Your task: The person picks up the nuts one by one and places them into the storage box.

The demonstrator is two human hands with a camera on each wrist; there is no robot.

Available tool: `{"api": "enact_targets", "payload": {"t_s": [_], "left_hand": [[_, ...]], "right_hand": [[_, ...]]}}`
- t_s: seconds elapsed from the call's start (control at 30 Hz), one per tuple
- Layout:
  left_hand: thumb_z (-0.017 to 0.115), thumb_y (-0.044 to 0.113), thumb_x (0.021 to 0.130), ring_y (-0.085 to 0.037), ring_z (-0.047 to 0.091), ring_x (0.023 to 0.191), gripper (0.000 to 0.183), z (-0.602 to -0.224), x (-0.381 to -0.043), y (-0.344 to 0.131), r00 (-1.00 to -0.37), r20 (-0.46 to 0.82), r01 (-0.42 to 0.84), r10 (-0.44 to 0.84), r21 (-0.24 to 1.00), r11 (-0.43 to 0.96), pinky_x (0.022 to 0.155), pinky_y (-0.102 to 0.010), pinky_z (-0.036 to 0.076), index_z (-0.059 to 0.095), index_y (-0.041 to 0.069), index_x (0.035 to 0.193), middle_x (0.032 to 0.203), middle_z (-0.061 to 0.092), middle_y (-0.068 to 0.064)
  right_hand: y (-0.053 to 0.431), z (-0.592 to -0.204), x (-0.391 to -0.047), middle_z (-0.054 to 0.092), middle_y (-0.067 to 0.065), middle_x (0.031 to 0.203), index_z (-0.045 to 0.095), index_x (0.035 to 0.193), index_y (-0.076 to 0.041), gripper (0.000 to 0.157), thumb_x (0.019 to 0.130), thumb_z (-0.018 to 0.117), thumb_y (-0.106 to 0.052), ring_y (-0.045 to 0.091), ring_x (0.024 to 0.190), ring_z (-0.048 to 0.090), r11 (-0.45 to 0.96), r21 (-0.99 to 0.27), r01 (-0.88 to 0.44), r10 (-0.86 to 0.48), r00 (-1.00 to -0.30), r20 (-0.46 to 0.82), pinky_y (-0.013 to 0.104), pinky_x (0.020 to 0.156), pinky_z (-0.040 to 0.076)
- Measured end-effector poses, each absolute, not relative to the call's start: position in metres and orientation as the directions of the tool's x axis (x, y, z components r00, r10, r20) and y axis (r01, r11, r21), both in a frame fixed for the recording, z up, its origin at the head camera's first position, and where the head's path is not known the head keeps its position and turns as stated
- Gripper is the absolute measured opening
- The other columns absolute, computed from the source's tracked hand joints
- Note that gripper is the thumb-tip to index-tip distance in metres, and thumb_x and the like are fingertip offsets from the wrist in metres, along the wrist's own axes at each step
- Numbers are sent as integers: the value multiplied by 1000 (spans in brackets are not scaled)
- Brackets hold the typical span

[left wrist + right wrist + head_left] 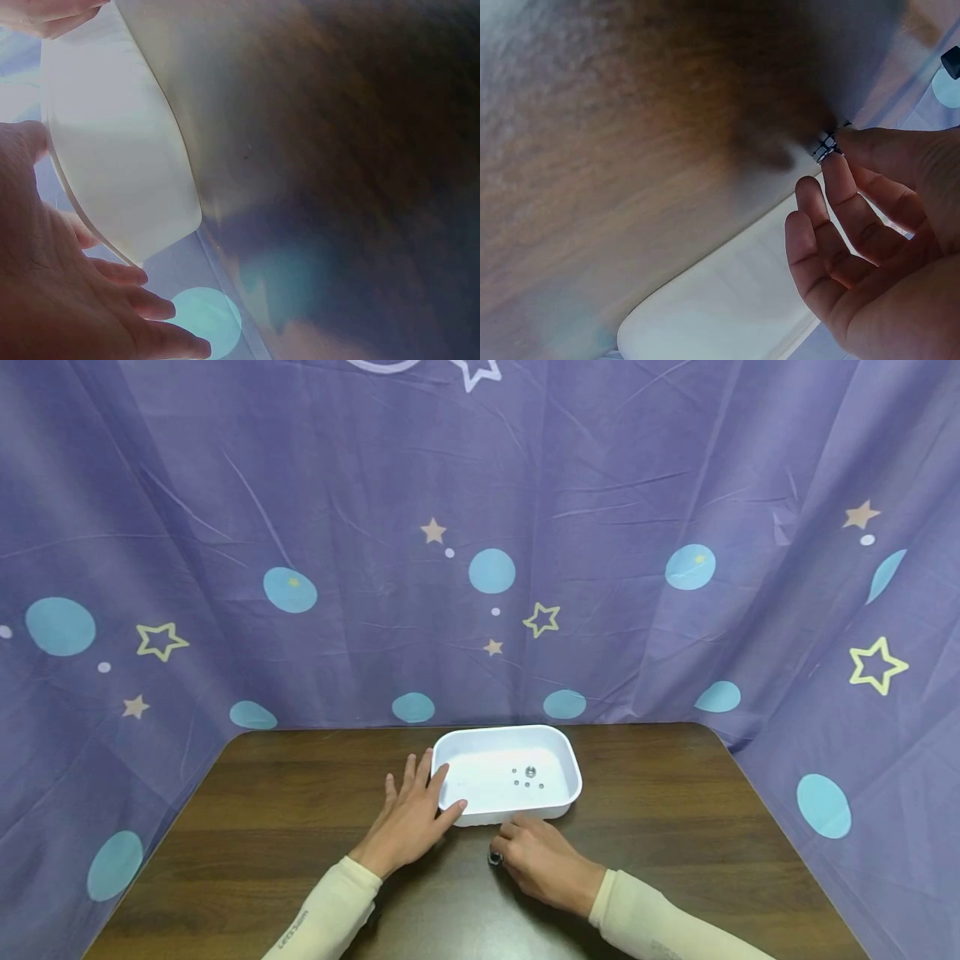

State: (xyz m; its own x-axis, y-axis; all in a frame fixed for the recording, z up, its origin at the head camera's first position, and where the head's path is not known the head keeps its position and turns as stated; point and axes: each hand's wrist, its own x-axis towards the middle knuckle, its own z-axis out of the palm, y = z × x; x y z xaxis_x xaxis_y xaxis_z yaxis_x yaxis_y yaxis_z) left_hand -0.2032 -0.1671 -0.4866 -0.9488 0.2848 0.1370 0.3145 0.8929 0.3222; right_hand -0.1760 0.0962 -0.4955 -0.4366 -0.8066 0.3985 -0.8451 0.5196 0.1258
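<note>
A white rectangular tray (480, 817) stands on the brown wooden table. My left hand (408, 827) lies at its left end with fingers spread, thumb and index over the rim; the left wrist view shows the outside of the tray wall (127, 142) beside the fingers. In front of the tray, my right hand (543, 864) pinches a small round silver-and-black piece (826, 147) between thumb and index finger, low over the table. Its exact kind is unclear. Inside the tray lie a larger round metal piece (531, 772) and several tiny metal pieces (527, 785), too small to identify.
The wooden table (300, 852) extends to both sides of the tray. A purple curtain (360, 635) with stars and blue spots hangs behind and on both sides of the table.
</note>
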Motion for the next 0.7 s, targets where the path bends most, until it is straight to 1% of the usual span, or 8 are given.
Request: {"api": "enact_targets", "payload": {"t_s": [0.17, 0.33, 0.5, 0.7], "left_hand": [[49, 65, 112, -52, 10, 166, 84, -487, -203, -167, -949, 135, 314, 284, 339, 887, 121, -85, 14, 42, 4, 169, 182, 11, -24], [52, 63, 112, -53, 10, 166, 83, -487, -204, -166, -948, 144, 315, 283, 335, 888, 121, -86, 14, 43, 3, 169, 182, 12, -24], [54, 60, 112, -52, 8, 166, 82, -487, -205, -166, -950, 145, 311, 278, 340, 887, 121, -86, 14, 42, 3, 169, 182, 12, -24], [54, 60, 112, -54, 12, 165, 81, -487, -204, -166, -949, 150, 314, 279, 333, 889, 120, -86, 15, 43, 3, 168, 182, 13, -25]], "right_hand": [[98, -496, -173, 64, -5, 81, 74, 90, -17, 17, 82, 88, -11, 17, 76, 62, 514, 141, -846, -810, -425, 403, 32, 66, 51], [102, -495, -169, 63, -6, 82, 74, 94, -18, 18, 83, 87, -12, 17, 74, 62, 509, 155, -847, -819, -422, 388, 31, 65, 50], [104, -494, -167, 64, -5, 85, 75, 97, -17, 23, 79, 86, -6, 16, 76, 63, 510, 126, -851, -822, -439, 364, 31, 67, 52], [103, -496, -167, 67, -3, 89, 76, 102, -15, 25, 81, 86, -5, 15, 78, 65, 504, 104, -857, -826, -444, 346, 29, 69, 54]]}}
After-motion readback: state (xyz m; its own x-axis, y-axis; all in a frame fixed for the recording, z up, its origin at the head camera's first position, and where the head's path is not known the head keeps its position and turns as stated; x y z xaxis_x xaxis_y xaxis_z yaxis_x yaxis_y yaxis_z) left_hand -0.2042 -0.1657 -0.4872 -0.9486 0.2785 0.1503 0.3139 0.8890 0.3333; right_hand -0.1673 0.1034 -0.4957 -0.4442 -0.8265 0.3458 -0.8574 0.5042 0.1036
